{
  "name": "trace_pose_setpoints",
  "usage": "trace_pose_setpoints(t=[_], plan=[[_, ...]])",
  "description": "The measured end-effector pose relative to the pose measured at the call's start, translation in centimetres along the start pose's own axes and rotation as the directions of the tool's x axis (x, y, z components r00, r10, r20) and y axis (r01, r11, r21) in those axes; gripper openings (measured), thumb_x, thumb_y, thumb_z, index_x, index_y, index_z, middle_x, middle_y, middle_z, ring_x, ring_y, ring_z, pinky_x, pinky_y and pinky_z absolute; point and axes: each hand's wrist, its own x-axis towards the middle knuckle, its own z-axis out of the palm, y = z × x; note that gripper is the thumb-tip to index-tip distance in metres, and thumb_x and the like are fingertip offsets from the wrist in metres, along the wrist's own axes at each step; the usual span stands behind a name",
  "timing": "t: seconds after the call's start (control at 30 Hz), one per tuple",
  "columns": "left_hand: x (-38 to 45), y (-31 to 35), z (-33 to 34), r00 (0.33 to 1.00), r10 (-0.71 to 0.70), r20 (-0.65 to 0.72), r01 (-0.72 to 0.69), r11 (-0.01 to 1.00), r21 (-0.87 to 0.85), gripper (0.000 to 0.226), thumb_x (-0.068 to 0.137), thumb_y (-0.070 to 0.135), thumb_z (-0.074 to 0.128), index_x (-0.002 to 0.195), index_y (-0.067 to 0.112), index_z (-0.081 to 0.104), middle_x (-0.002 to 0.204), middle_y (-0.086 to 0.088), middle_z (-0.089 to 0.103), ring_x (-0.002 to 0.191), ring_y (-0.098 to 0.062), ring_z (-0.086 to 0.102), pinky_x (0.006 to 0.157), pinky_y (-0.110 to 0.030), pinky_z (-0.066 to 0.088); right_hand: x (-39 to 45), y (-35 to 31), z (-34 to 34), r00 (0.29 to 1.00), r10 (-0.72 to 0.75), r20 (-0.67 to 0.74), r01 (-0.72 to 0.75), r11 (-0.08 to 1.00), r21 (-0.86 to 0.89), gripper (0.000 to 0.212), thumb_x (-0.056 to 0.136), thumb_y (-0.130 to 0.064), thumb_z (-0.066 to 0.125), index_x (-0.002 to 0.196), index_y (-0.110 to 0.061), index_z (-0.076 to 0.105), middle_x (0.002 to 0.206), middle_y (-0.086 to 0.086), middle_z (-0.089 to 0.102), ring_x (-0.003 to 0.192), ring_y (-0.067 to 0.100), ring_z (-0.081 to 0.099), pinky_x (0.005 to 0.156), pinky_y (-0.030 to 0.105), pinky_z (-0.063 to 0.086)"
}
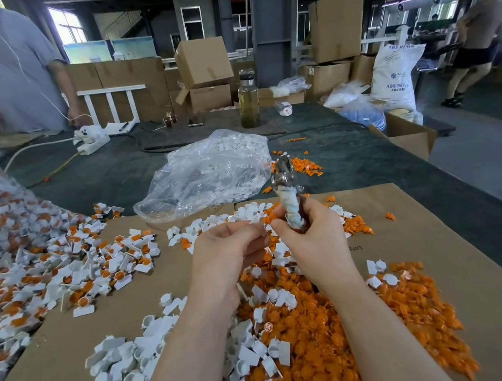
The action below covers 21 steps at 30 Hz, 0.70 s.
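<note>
Tool [290, 208] upright in right hand [315, 242]; left hand [227, 250] pinches white part [258, 221].

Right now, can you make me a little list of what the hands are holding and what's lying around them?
left hand: pinches a white part
right hand: grips a tool with a wrapped handle, metal head up; an orange cap sits at its fingertips
under the hands: cardboard
near pile: orange caps with white bits mixed in
left pile: joined parts, white and orange
behind: clear bag of white bits; bottle farther back
</note>
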Motion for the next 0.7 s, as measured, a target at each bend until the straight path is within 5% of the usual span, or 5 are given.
trace_pose_setpoints(t=[0.37, 0.53, 0.7], plan=[[-0.7, 0.36, 0.4, 0.978, 0.202, -0.05, -0.187, 0.96, 0.207, 0.008, 0.08, 0.009, 0.08, 0.075, 0.015, 0.076, 0.069, -0.003, 0.075, 0.069, -0.017, 0.075, 0.061, -0.021, 0.059, -0.07, 0.11, 0.34, 0.998, -0.043, -0.048, 0.039, 0.995, -0.089, 0.015, 0.084, -0.017, 0.074, 0.095, -0.024, 0.066, 0.082, -0.014, 0.068, 0.08, 0.002, 0.065, 0.073, 0.025, 0.055], [-0.81, 0.25, 0.52, 0.948, 0.315, -0.051, -0.279, 0.895, 0.348, 0.018, 0.077, 0.016, 0.083, 0.066, 0.026, 0.073, 0.064, 0.006, 0.073, 0.064, -0.01, 0.072, 0.065, -0.025, 0.059, -0.13, 0.15, 0.3, 0.999, -0.038, -0.038, 0.035, 0.996, -0.076, 0.018, 0.084, -0.018, 0.076, 0.097, -0.025, 0.066, 0.083, -0.018, 0.067, 0.083, -0.003, 0.065, 0.07, 0.01, 0.051], [-0.77, 0.34, 0.29, 0.939, 0.343, -0.022, -0.305, 0.863, 0.403, 0.013, 0.076, 0.022, 0.083, 0.069, 0.028, 0.073, 0.064, 0.011, 0.072, 0.061, -0.002, 0.069, 0.056, -0.013, 0.05, -0.07, 0.21, 0.23, 0.999, -0.028, -0.022, 0.026, 0.996, -0.087, 0.018, 0.084, -0.017, 0.076, 0.097, -0.024, 0.068, 0.082, -0.018, 0.068, 0.082, -0.003, 0.065, 0.07, 0.01, 0.051]])
